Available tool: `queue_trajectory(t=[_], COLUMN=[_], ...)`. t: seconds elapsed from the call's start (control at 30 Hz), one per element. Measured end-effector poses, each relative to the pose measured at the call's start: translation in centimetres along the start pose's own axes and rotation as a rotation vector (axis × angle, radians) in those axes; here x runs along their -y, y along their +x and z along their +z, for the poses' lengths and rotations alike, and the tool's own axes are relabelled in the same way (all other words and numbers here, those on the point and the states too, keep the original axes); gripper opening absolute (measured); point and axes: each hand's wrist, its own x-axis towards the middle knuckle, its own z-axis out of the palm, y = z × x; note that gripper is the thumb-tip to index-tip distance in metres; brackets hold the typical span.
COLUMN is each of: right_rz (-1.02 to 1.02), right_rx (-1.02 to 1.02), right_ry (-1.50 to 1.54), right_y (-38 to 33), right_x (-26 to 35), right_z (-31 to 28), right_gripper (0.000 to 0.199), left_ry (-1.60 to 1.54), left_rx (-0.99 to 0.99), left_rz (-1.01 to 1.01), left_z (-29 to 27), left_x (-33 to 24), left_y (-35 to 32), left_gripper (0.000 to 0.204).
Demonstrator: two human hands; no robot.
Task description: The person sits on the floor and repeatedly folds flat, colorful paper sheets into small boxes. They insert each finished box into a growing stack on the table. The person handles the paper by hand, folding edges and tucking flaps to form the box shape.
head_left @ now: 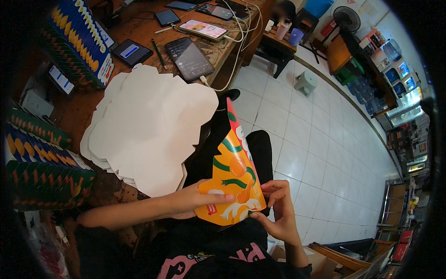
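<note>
Above my lap I hold a folded printed carton (236, 174), mostly orange with green, white and pink artwork. My left hand (195, 199) grips its left side, thumb lying on the printed face and fingers behind. At the lower right corner, my right hand (278, 211) has its thumb on the bottom edge and its bent fingers at the side edge. Part of the carton's far side is hidden. Beside it on the left, a stack of white die-cut cardboard blanks (148, 121) lies plain side up on the wooden table (139, 21), overhanging its edge.
Stacks of blue and green folded cartons (76, 42) stand on the left, with more green cartons (51, 181) nearer. Several phones, including a dark one (189, 58), lie behind the blanks with white cables (241, 32). A grey stool (305, 83) stands on the tiled floor.
</note>
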Motion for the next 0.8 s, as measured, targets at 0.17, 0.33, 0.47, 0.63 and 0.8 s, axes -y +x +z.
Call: queue_trajectory(t=[0.17,0.33,0.47,0.63,0.8], right_rz=[0.083,0.075,-0.067,-0.126,-0.058], right_rx=[-0.023,0.145,0.166,0.201,0.313], right_ry=[0.085,-0.291,-0.521,-0.657,-0.435], right_y=[0.3,0.7,2.2,4.2,3.9], right_x=[-0.1,2.6,3.8,3.0,2.0], right_z=[1.5,-0.1,-0.9,-1.0,-1.5], right_gripper=[0.036,0.043,0.062,0.070,0.052], left_ry=[0.237,0.608,0.646,0.674,0.741], left_rx=[-0.011,-0.027,-0.082,0.009,0.070], left_rz=[0.013,0.110,0.240,0.214,0.182], left_z=[-0.3,-0.3,0.0,-0.4,-0.5], left_x=[0.3,0.5,1.0,1.1,1.0], left_y=[0.1,0.1,0.3,0.4,0.4], left_gripper=[0.046,0.051,0.053,0.047,0.043])
